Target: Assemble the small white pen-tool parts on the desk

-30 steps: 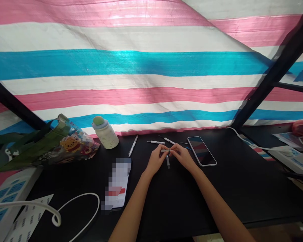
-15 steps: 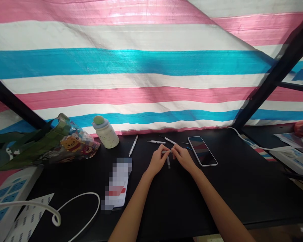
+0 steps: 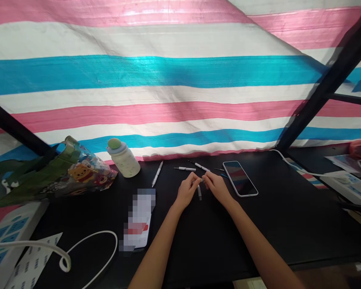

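Observation:
Over the black desk [image 3: 210, 241] my two hands meet, fingertips almost touching. My left hand [image 3: 186, 190] is closed in a pinch on a small pale pen part, mostly covered by the fingers. Fingers pressed together, my right hand [image 3: 217, 186] grips the other end of what looks like the same small part. Just below the fingertips lies a grey pen piece [image 3: 199, 193]. Beyond the hands are a white pen [image 3: 186, 169] with a thin tip and another white pen [image 3: 202, 166], pointing up-left. A further white pen [image 3: 157, 174] lies to the left.
A white-edged phone [image 3: 240, 179] lies right of the hands; a second phone [image 3: 142, 224], screen blurred, lies left. Farther left stand a bottle [image 3: 124, 160], a green cartoon bag [image 3: 81, 172], a power strip [image 3: 12, 237] and a looped white cable [image 3: 116, 241]. Behind hangs a striped sheet [image 3: 168, 72].
The camera view has shifted slightly. My fingers have moved a little around the small part, which now shows less between them. The pens and phones lie as before.

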Tool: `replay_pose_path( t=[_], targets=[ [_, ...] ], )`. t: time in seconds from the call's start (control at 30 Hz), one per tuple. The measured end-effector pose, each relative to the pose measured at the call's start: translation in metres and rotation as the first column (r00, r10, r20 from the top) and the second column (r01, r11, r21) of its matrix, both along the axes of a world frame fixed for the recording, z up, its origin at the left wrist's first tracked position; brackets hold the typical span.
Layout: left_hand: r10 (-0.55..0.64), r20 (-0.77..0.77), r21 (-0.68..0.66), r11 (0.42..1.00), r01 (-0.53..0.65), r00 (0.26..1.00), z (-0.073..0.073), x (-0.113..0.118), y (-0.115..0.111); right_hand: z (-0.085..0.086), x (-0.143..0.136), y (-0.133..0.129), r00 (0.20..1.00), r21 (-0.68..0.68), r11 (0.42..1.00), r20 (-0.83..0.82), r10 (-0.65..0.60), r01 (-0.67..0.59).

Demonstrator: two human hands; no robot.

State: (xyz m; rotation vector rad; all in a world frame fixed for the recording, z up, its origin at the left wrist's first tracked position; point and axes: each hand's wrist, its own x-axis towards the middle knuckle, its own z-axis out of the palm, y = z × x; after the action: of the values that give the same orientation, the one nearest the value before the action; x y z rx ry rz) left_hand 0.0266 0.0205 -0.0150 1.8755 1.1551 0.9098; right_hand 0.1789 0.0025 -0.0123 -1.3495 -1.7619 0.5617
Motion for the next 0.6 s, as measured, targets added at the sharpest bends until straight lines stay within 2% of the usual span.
replay_pose_path(
  t=[0.13,0.27,0.43,0.5,0.6],
  targets=[
    [0.041,-0.033,-0.035,0.999,-0.042,0.999,-0.0016,-0.0005,0.0005,0.0024,0.0008,-0.0014,0.997,0.012,1.000,0.072,-0.008,0.007],
    [0.019,-0.049,0.012,1.000,-0.019,0.999,-0.0001,-0.0001,-0.0010,0.0051,0.0003,-0.0039,0.983,0.015,0.997,0.164,-0.084,0.082],
    [-0.009,-0.110,0.064,0.998,0.016,0.994,0.0021,0.0008,-0.0028,0.0063,0.0003,-0.0063,0.980,-0.071,0.988,0.156,-0.124,0.136],
    [0.016,-0.124,0.071,0.997,-0.007,0.992,0.0027,-0.0003,-0.0018,0.0056,0.0014,-0.0057,0.990,-0.098,0.989,0.098,-0.098,0.108],
    [0.045,-0.117,0.092,0.995,-0.034,0.992,0.0038,-0.0031,0.0003,0.0034,0.0035,-0.0034,1.000,-0.102,0.995,-0.001,0.003,-0.003]
  ],
)
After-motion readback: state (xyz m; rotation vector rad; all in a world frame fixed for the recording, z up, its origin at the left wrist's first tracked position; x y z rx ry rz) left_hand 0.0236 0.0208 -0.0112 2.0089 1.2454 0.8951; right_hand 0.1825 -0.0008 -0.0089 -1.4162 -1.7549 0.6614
